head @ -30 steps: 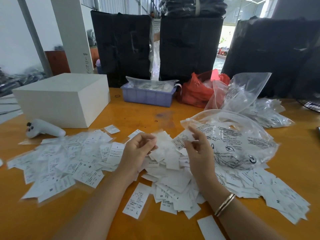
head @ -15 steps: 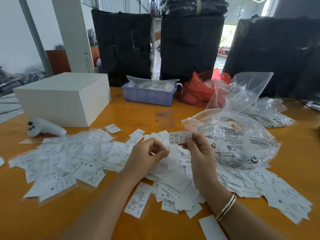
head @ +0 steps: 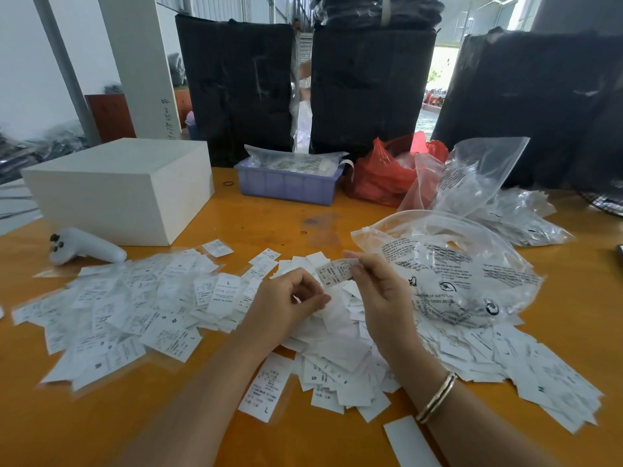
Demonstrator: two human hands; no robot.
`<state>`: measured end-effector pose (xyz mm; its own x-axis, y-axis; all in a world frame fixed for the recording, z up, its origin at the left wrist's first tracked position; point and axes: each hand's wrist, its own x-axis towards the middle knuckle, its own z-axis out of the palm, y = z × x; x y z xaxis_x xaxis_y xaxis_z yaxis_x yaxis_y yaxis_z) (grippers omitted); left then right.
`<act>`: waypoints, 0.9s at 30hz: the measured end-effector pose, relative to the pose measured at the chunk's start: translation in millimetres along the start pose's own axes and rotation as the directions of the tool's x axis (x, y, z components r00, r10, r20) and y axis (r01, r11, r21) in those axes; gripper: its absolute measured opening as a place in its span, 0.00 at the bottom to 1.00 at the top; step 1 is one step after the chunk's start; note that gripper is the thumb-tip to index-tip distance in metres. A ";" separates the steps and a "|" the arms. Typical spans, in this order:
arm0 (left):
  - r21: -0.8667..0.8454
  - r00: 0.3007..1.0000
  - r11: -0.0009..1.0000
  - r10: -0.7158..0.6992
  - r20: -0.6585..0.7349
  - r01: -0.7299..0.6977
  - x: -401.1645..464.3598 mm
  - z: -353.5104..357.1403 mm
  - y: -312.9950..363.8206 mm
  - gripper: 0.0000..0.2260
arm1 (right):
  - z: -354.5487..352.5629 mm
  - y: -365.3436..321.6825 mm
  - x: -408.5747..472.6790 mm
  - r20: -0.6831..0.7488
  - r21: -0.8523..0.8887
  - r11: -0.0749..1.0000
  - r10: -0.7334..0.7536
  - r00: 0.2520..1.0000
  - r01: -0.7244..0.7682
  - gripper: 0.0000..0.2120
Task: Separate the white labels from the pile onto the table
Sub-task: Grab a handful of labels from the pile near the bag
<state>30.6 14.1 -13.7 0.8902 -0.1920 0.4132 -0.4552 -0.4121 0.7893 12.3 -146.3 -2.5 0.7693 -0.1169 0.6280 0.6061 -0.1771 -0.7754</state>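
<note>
A heap of small white printed labels [head: 340, 362] lies on the orange table [head: 263, 217] in front of me. More labels [head: 135, 305] are spread flat to the left. My right hand [head: 381, 298] pinches one printed label [head: 335, 272] and holds it up above the heap. My left hand [head: 286, 298] hovers beside it with fingers curled and thumb meeting fingertips; whether it holds a label I cannot tell. A further spread of labels [head: 526, 362] lies to the right.
A clear printed plastic bag [head: 455, 264] sits right of my hands. A white box [head: 118, 190] and a white controller [head: 84, 246] stand at left. Behind are a purple tray [head: 286, 185], a red bag [head: 384, 173], more clear bags [head: 478, 176] and black wrapped bundles [head: 367, 85].
My right hand lifted a single printed label out of the heap and now holds it up. My left hand moved slightly right and lower, fingers curling near the label.
</note>
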 end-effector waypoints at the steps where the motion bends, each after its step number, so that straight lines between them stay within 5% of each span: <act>1: -0.001 1.000 1.000 0.000 0.001 0.000 0.1 0.2 0.4 0.08 | -0.2 -0.2 0.1 0.005 -0.019 1.000 -0.013 1.000 0.013 0.17; 16: -0.037 1.000 0.999 0.014 0.019 -0.013 -1.5 -2.0 2.9 0.06 | -10.2 5.5 3.1 0.069 -0.167 0.972 -0.153 0.986 0.163 0.14; 27: -0.127 1.000 0.992 -0.028 -0.014 0.026 0.8 -5.9 2.2 0.03 | -14.1 7.4 5.1 0.067 -0.202 0.970 -0.123 0.990 0.134 0.16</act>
<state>30.2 18.3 -9.0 0.9023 -0.1677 0.3971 -0.4305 -0.3004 0.8511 17.8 -162.1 -4.1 0.7006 -0.0283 0.7130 0.6506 -0.3850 -0.6546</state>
